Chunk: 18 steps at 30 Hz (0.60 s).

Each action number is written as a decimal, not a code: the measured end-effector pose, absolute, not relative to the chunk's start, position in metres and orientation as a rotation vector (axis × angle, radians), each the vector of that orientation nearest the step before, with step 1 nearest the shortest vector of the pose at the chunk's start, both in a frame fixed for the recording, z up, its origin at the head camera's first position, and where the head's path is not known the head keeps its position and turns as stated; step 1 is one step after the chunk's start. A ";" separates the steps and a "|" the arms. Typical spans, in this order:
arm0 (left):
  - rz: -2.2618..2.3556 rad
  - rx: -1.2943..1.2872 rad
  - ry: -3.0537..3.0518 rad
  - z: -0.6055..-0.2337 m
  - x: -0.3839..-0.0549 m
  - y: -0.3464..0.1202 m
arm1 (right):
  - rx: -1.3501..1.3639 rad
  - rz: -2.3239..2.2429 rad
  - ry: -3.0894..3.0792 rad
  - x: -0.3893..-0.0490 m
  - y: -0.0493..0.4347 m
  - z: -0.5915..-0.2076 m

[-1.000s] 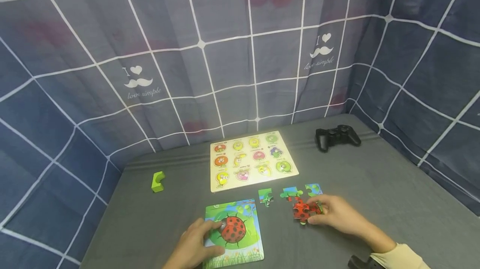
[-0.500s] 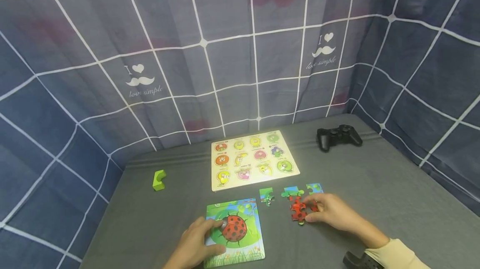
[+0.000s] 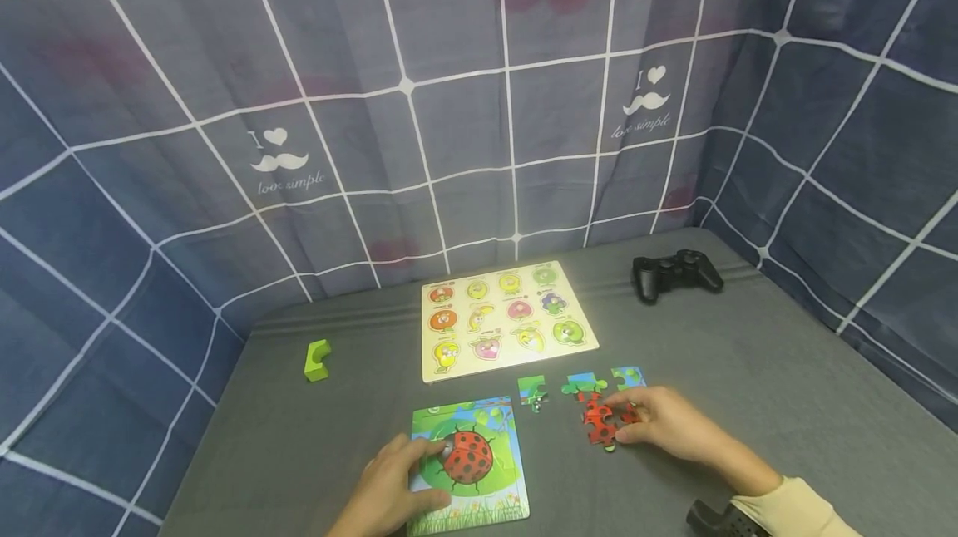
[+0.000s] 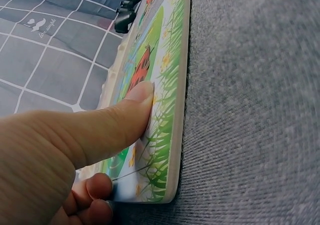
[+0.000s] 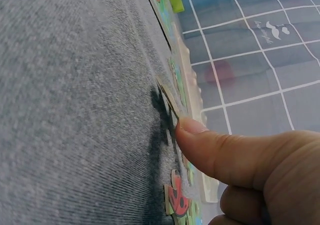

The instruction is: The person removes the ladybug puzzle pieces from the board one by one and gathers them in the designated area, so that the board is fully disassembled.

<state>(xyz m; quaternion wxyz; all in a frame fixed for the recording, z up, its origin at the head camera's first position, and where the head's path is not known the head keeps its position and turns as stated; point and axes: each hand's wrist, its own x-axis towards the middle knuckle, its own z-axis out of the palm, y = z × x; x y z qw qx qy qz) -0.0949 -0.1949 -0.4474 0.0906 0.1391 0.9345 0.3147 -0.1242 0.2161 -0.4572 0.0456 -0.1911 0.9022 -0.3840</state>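
Observation:
In the head view my left hand rests on the left side of a square ladybug puzzle board. In the left wrist view its thumb lies flat over the printed grass, with other fingers by the board's edge. My right hand pinches a red, black-spotted jigsaw piece between thumb and index finger. The right wrist view shows that piece edge-on and tilted, casting a shadow on the cloth. Another red ladybug piece lies under the right hand, partly hidden in the head view.
Behind the right hand lie a green piece, a blue-green piece and a corner piece. Farther back are a wooden fruit puzzle board and a black game controller. A green arch block stands left. Curtains enclose the grey surface.
The right hand has shifted slightly left with the pinched jigsaw piece, which has turned a little in the fingers. The left hand stays in place on the board.

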 end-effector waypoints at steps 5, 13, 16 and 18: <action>0.934 0.402 2.762 -0.446 -0.094 -0.195 | -0.597 -1.097 2.793 -0.124 0.215 -0.455; 0.928 0.396 2.766 -0.447 -0.095 -0.195 | -0.595 -1.063 2.790 -0.122 0.216 -0.453; 0.914 0.391 2.768 -0.447 -0.096 -0.195 | -0.595 -1.064 2.792 -0.122 0.216 -0.454; 0.912 0.385 2.766 -0.447 -0.096 -0.195 | -0.602 -1.057 2.802 -0.122 0.217 -0.454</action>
